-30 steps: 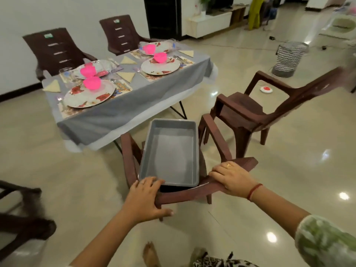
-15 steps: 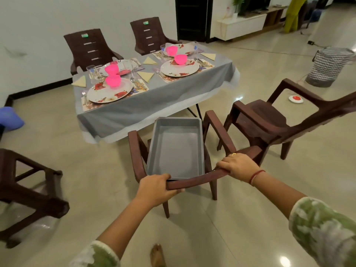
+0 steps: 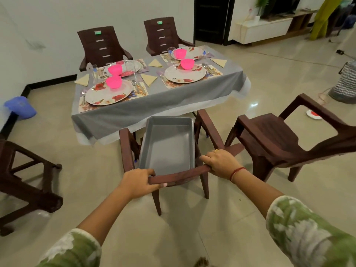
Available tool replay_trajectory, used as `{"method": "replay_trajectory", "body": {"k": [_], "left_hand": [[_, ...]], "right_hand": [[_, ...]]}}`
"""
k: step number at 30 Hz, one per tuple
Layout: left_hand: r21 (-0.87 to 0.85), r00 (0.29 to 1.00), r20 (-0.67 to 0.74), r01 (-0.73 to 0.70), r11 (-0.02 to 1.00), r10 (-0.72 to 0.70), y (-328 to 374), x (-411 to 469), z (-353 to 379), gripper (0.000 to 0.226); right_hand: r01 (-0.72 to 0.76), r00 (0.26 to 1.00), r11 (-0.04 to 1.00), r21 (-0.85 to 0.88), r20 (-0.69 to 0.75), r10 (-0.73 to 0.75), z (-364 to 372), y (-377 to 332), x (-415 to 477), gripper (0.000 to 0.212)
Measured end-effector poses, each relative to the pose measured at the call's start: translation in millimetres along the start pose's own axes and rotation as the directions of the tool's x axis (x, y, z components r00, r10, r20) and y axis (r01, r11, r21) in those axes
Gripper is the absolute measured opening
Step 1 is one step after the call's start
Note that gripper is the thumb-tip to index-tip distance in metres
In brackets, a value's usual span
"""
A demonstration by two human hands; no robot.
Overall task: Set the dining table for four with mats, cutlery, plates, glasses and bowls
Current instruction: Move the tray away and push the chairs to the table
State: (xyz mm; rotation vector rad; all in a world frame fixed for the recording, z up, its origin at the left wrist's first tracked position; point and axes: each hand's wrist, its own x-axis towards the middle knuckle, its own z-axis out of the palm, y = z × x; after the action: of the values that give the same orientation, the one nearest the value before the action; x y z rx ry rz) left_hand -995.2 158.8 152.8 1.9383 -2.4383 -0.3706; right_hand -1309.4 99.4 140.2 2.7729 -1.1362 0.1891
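While the dining table [image 3: 154, 105] stands at twelve o'clock under a grey cloth, it carries four floral plates [image 3: 185, 77], each with a pink bowl [image 3: 114, 82] on it. The plates rest on mats [image 3: 86, 107] flanked by cutlery [image 3: 209, 68], glasses [image 3: 171, 53] and folded napkins [image 3: 148, 79]. A brown chair [image 3: 179, 177] faces the table's near edge, with a grey tray [image 3: 167, 149] lying on its seat. The left hand [image 3: 137, 183] wraps its fingers round the chair's top rail at seven o'clock of the tray. The right hand [image 3: 221, 163] clasps the same rail at four o'clock. A second chair [image 3: 269, 139] stands at three o'clock.
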Motion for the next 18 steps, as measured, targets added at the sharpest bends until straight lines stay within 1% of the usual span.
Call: {"method": "replay_trajectory", "body": {"k": [2,3,4,6,8,10,12,15,18], "left_hand": [[0.015,1.000,0.016,0.005,1.000,-0.006,2.0,0.2,-2.7,0.098],[0.023,1.000,0.007,0.003,1.000,-0.003,10.5,6.2,-2.9,0.096],[0.023,1.000,-0.024,0.006,1.000,-0.006,17.3,6.8,-2.4,0.093],[0.028,0.996,-0.089,0.007,1.000,-0.004,33.1,6.2,-0.6,0.084],[0.079,0.989,-0.147,0.014,0.997,-0.002,42.9,7.1,2.6,0.078],[0.103,0.982,-0.180,0.080,0.992,-0.061,47.6,16.7,7.6,0.078],[0.129,0.978,-0.187,0.112,0.985,-0.087,47.5,23.5,6.6,0.079],[0.127,0.980,-0.176,0.114,0.985,-0.091,51.6,37.1,3.9,0.082],[0.080,0.974,-0.199,0.130,0.988,-0.112,51.0,52.3,0.9,0.087]], "right_hand": [[0.052,0.999,0.999,-0.009,0.004,-0.052,-6.4,3.3,-1.5,0.038],[0.069,0.998,0.997,-0.018,-0.005,-0.070,-7.7,16.6,-5.4,0.042],[0.073,0.997,0.996,-0.042,-0.027,-0.074,-9.3,23.7,-8.0,0.045],[0.061,0.998,0.995,-0.080,-0.026,-0.064,-6.5,36.3,-11.4,0.046],[0.073,0.997,0.992,-0.100,-0.020,-0.075,-3.1,43.4,-10.2,0.038],[0.126,0.992,0.988,-0.086,0.013,-0.126,5.3,55.4,-2.5,0.027],[0.139,0.990,0.988,-0.072,0.047,-0.136,6.1,63.3,3.3,0.023],[0.103,0.988,0.992,-0.070,0.119,-0.094,7.1,77.8,14.4,0.017],[0.074,0.987,0.996,-0.059,0.145,-0.064,5.9,88.3,28.4,0.017]]}}
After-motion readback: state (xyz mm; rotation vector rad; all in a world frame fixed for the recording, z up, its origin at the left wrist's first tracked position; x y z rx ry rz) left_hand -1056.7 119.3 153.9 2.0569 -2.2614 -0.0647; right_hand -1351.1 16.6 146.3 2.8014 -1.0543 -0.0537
